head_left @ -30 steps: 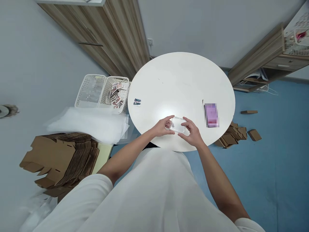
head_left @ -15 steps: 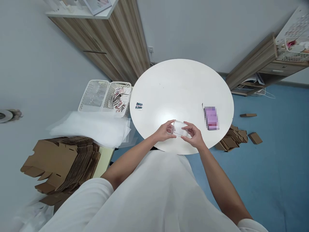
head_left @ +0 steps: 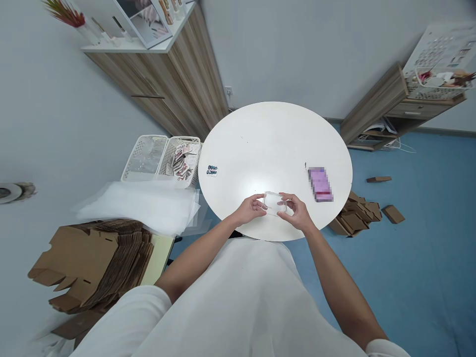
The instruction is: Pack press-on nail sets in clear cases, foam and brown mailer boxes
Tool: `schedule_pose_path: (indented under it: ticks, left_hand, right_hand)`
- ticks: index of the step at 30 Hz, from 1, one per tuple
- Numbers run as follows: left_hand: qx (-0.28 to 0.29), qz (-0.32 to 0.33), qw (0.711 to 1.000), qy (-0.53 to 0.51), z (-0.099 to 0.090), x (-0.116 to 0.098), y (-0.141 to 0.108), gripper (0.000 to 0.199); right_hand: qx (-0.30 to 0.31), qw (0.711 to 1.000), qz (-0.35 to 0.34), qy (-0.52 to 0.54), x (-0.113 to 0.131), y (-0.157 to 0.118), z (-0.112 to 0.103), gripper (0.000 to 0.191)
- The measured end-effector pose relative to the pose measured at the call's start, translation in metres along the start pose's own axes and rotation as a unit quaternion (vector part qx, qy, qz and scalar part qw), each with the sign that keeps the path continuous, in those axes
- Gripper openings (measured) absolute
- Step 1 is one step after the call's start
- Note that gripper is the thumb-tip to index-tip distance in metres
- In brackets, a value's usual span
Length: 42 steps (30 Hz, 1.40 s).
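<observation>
"What's leftmost on that white table (head_left: 275, 131)?"
"A small dark-spotted sheet (head_left: 211, 171). Then the left hand (head_left: 250, 209), half curled, pinching a clear case (head_left: 273, 204) by one end."
"And the case?"
"Between both hands, toward the table's near edge; the right hand (head_left: 297, 211), half curled, grips its other end. Farther right, a purple item (head_left: 320, 183)."

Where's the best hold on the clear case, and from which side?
Probably the left and right ends of the clear case, with the left grip coming from the left and the right grip from the right. It looks boxy and see-through, its ends facing the two grips, so each can span from near edge to far edge.
</observation>
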<state>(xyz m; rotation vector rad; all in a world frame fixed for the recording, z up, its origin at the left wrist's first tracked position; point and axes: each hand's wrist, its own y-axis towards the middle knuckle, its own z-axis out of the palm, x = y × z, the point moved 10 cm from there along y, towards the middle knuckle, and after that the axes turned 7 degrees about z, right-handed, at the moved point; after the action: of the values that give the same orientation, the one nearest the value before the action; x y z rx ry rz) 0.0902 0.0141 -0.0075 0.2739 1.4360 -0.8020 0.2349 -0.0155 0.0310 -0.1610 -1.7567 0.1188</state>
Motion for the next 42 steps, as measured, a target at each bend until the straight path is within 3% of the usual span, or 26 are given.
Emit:
schedule_pose_path:
  ticks: [5, 8, 13, 19, 25, 32, 42]
  left_hand:
    - [0.016, -0.006, 1.0, 0.014, 0.003, 0.007, -0.006, 0.065]
    - [0.017, -0.001, 1.0, 0.007, 0.004, 0.007, -0.009, 0.061]
    - [0.005, 0.012, 1.0, -0.01, 0.005, 0.004, -0.009, 0.058]
    - [-0.039, 0.006, 0.999, -0.019, -0.003, 0.013, -0.01, 0.06]
    - [-0.078, -0.017, 0.997, 0.004, -0.006, 0.04, -0.008, 0.055]
    - [-0.141, -0.056, 0.983, 0.103, -0.017, 0.075, 0.005, 0.046]
    - [-0.165, -0.121, 0.966, 0.16, -0.02, 0.091, 0.009, 0.054]
  right_hand:
    - [-0.024, 0.997, 0.07, 0.015, -0.012, 0.01, -0.008, 0.037]
    - [-0.06, 0.991, 0.114, 0.034, -0.019, 0.015, -0.012, 0.042]
    - [-0.041, 0.982, 0.161, 0.088, -0.03, 0.019, -0.001, 0.051]
    - [-0.09, 0.979, 0.154, 0.104, -0.042, -0.001, -0.005, 0.048]
    - [-0.087, 0.978, 0.167, 0.087, -0.066, -0.018, 0.007, 0.045]
    - [-0.113, 0.97, 0.212, 0.015, -0.105, -0.008, 0.013, 0.042]
    - [-0.144, 0.968, 0.189, -0.075, -0.127, 0.0, 0.015, 0.045]
